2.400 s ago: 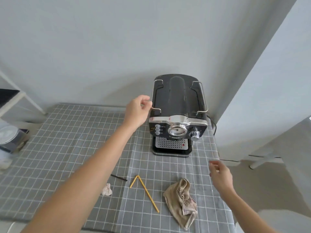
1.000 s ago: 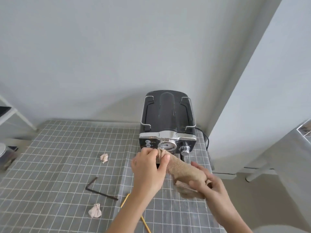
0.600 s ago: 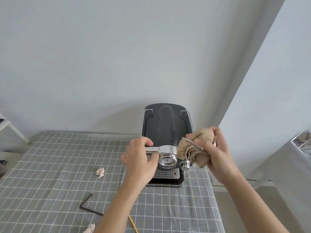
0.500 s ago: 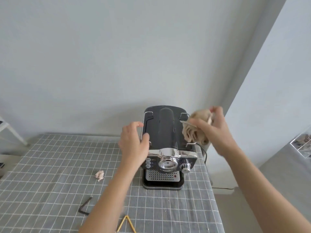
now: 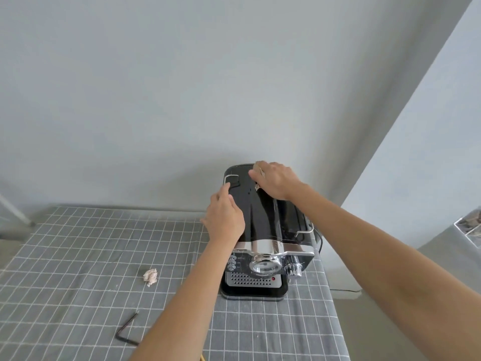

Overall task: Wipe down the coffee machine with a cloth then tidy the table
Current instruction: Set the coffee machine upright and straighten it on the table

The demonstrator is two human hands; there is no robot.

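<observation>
Checked table (image 5: 78, 243), plain wall: wiping has just begun.
Right hand (image 5: 277, 182), newly moved back, presses cloth (image 5: 257, 187) onto coffee machine (image 5: 263, 225); left hand (image 5: 225, 220) steadies it, fingers relaxed.

The cloth (image 5: 257, 187) is almost wholly hidden under the right hand (image 5: 276, 182); only small pale bits are seen at its edges, so the grip cannot be judged. The left rail of the coffee machine (image 5: 263, 222) is partly covered by the left hand (image 5: 225, 220). A yellow item (image 5: 202, 358) is cut off by the bottom edge. Button labels are too small to read.
</observation>
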